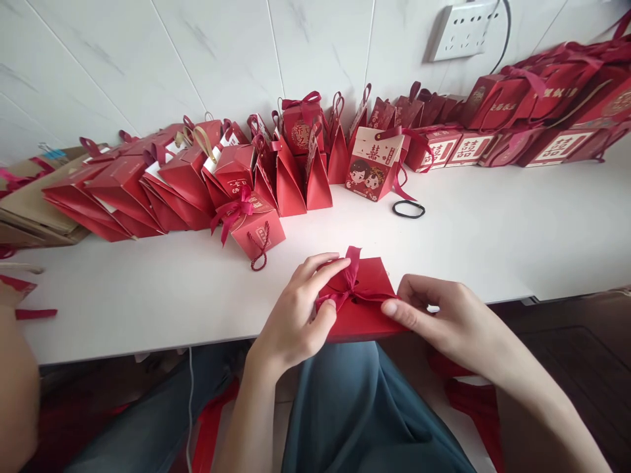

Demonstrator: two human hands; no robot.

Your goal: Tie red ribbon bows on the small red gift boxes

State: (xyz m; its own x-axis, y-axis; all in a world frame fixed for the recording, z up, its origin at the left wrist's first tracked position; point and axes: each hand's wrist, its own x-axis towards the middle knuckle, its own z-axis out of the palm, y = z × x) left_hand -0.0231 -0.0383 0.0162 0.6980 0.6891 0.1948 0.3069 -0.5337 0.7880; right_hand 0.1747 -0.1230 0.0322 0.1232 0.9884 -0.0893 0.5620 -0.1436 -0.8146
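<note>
A red gift box [367,322] sits at the table's front edge before me, a darker red ribbon [351,289] tied in a bow across its top. Around the box's left side curves my left hand [303,312], closed on it, with its forefinger against the upright ribbon tail and its thumb by the bow's left part. My right hand [436,309] is closed at the right corner, pinching the ribbon's right end between thumb and bent fingers. The fingertips of that hand are partly hidden.
Many red boxes [187,177] line the wall. Nearer stand a box with a rope handle [256,230], a box with two cartoon figures [369,171] and a black elastic loop [409,209]. Flattened brown cardboard [44,197] lies left. Another person's arm [17,381] shows at the left edge.
</note>
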